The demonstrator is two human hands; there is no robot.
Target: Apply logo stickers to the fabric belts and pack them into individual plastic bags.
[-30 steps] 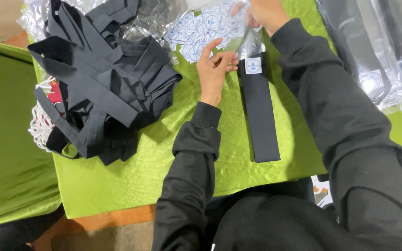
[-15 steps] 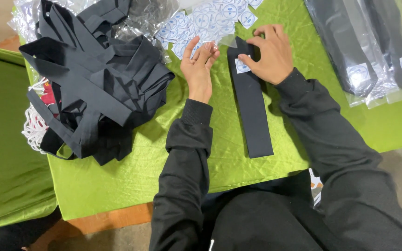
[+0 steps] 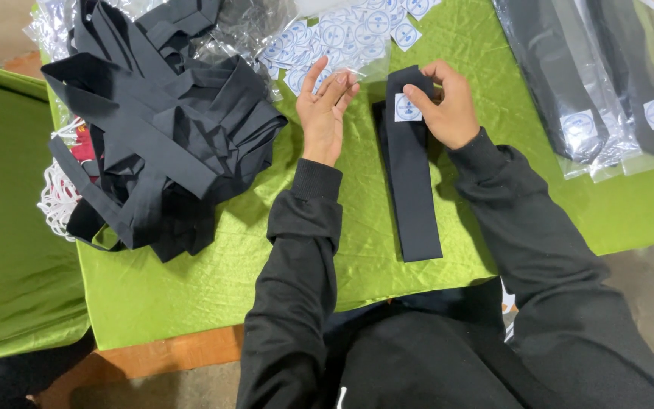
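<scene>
- Centrally, a folded black tie lies lengthwise on the green cloth, its lower end stopping short of the cloth's near edge.
- Up at the tie's top end, the right hand is curled over the fabric, thumb pressing a small square white sticker onto it, fingers closed round the tie's far edge.
- Just left of the tie, the left hand is loosely open, fingers apart and pointing to the upper part of the frame, fingertips at the edge of a heap of white stickers; whether they touch the clear film there cannot be told.
- Between that hand and the tie runs a narrow strip of bare cloth; below the tie's end and to the lower left the cloth lies open to its edge.
- At upper left, a loose pile of black ties crowds the cloth, matte and flat-folded, overlapping in many directions, with crinkled clear plastic behind it.
- At upper right, bagged ties in glossy clear sleeves lie side by side, each with a white sticker near its lower end, well apart from the right hand.
- Shiny and wrinkled, the green cloth has a faint quilted pattern; a wooden table edge shows below it at lower left.
</scene>
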